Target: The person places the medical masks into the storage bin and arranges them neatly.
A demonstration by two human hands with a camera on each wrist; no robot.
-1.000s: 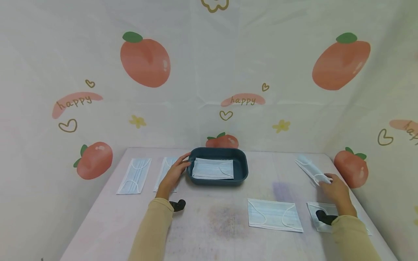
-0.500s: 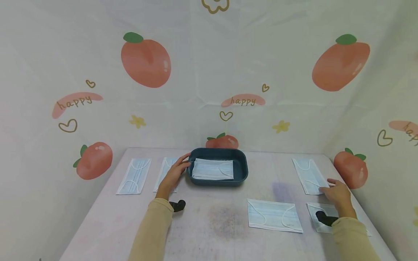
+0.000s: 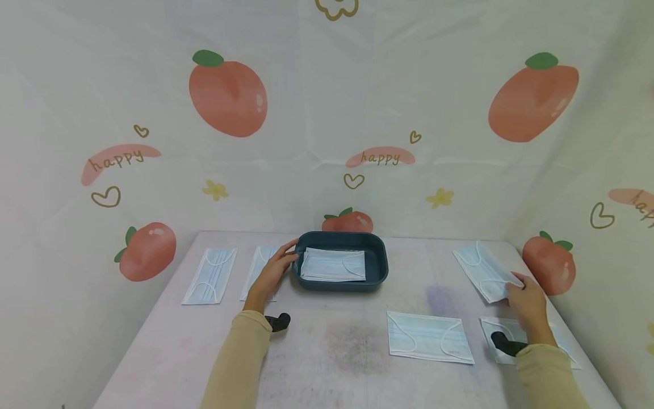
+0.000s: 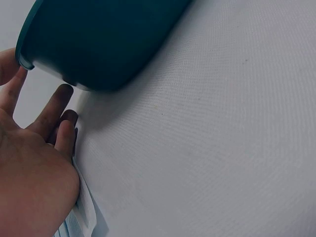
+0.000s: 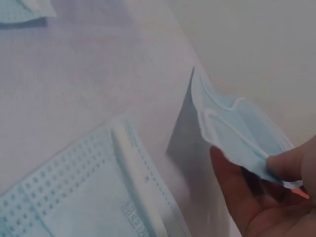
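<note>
A light blue disposable face mask with white ear loops is at the table's far right. My right hand pinches its near right corner between thumb and fingers. In the right wrist view, the mask is tilted up, casting a shadow on the table. My left hand touches the left side of a dark teal tray with extended fingers. Several masks lie stacked in the tray. In the left wrist view, fingertips are at the edge of the tray.
One mask lies at far left, and another mask is partly behind my left hand. Toward the front right lies a mask. Beside it, a further mask is partly covered by my right wrist. A printed cloth hangs behind the table.
The right-hand mask dropped flat to the table, then its near corner came up again in my right hand's pinch. My left hand and the tray stay still.
</note>
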